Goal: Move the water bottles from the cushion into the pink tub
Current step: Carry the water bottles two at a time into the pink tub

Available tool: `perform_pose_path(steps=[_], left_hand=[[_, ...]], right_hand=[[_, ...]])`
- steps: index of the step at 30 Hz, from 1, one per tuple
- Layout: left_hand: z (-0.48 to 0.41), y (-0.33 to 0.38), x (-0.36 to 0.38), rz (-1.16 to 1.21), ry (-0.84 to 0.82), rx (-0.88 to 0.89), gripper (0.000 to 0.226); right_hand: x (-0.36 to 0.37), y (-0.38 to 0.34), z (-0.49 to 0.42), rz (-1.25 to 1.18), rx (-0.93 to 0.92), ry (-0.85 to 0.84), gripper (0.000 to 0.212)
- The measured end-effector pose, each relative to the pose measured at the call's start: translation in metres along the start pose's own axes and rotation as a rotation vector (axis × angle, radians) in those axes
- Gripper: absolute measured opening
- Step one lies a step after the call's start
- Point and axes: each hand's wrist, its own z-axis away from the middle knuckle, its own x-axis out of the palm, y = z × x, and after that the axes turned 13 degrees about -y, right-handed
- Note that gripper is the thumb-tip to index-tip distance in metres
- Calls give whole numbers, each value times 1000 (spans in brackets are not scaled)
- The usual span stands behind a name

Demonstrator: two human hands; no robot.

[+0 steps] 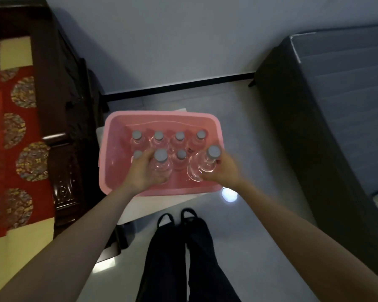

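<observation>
Pink tub (159, 118); clear bottles (179, 140), grey caps (161, 155); red cushion (13, 136), round patterned medallions.

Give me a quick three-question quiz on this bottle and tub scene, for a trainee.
1. True or false: the left hand grips a bottle, and the right hand grips a second bottle.
2. How many back-row caps show in the pink tub? A two, B four, C six.
3. Fill in: all the caps are coloured ___.
Key: 1 true; 2 B; 3 grey.
</observation>
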Motion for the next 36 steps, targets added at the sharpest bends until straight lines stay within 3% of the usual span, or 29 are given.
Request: perform_pose_path(steps=[5, 11, 17, 23, 27, 32, 36], left_hand=[[-23, -16, 8, -145, -126, -46, 91], [-40, -27, 24, -243, -222, -124, 67], [-57, -32, 33, -427, -320, -48, 66], [-63, -42, 37, -495, -343, 5, 58], [-66, -46, 36, -504, -380, -3, 59], [-66, -52, 33, -431, -423, 31, 57], [-64, -53, 29, -392, -482, 68, 35]], right_hand=[[-1, 12, -25, 440, -166, -288, 65], [4, 25, -53, 626, -221, -551, 53], [8, 26, -82, 797, -306, -687, 69], [11, 29, -89, 670, -305, -715, 70], [13, 28, -88, 787, -379, -673, 49], [14, 22, -84, 876, -423, -655, 43], [17, 13, -84, 841, -484, -678, 35]])
